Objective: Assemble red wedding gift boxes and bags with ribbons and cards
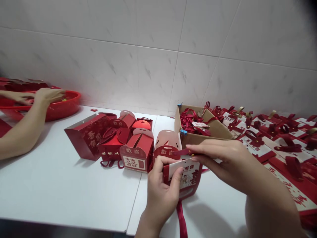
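Note:
My left hand (162, 185) grips a small red gift box (184, 178) with a white picture label, thumb pressed on its front. My right hand (218, 158) pinches a dark red ribbon strap (182, 152) at the box's top. A red ribbon (182, 219) hangs from under the box toward the table's near edge. Both hands are closed on what they hold.
Several finished red boxes (135, 145) stand on the white table (61, 185). An open cardboard carton (198, 132) holds ribbons and tags. Flat red and white box blanks (272, 142) cover the right side. Another person's arm (22, 129) reaches to a red basin (61, 102) at the far left.

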